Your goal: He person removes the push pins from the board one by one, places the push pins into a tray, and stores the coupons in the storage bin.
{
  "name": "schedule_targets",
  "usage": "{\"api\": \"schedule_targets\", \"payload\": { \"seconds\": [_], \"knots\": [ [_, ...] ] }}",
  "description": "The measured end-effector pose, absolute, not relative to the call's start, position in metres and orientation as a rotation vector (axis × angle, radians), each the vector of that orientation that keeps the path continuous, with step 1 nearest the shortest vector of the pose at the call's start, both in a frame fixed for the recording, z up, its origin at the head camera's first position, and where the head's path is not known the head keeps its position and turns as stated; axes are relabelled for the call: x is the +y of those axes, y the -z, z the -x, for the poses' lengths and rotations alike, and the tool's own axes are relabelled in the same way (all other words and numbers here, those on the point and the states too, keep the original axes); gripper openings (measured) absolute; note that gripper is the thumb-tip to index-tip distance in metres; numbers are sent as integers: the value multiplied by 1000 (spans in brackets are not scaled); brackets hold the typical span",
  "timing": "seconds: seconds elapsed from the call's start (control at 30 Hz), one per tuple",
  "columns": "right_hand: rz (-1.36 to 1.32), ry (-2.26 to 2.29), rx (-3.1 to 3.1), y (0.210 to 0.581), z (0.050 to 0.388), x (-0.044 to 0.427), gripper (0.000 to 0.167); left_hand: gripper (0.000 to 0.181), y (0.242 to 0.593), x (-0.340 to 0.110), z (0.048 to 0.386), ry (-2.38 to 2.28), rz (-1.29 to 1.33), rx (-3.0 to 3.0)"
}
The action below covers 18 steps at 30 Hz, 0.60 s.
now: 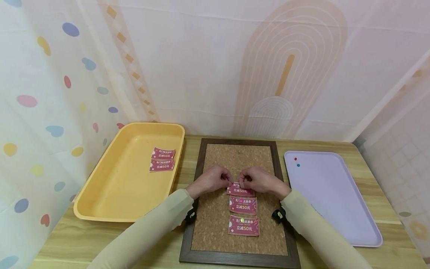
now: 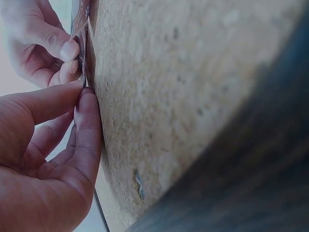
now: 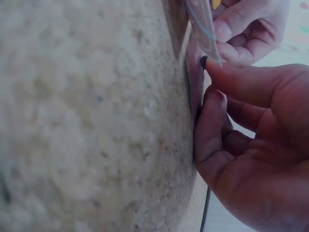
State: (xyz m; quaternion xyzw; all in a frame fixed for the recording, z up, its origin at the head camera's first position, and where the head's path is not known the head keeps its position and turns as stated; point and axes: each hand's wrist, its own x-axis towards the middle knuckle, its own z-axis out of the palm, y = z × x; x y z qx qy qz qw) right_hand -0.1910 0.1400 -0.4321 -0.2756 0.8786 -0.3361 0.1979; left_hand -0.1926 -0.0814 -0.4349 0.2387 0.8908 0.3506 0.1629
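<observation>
A brown-framed cork board lies flat on the table. On it, three red printed coupons form a column. My left hand pinches the left edge of the top coupon. At that coupon's upper edge, my right hand holds a small dark-headed push pin at its thumb tip; the pin's point is hidden. The middle coupon has a pink pin near its top, and the bottom coupon has a yellow pin.
Left of the board stands a yellow tray with two more coupons by its right wall. To the right, a lilac tray carries a red pin and a blue pin. A patterned curtain hangs behind the table.
</observation>
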Motion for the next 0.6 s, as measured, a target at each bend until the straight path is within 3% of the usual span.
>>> {"api": "schedule_targets", "payload": {
  "seconds": [0.6],
  "knots": [
    [736,1082,2368,423,190,152,10,6,434,-81,191,-1015,-627,2535]
  ]
}}
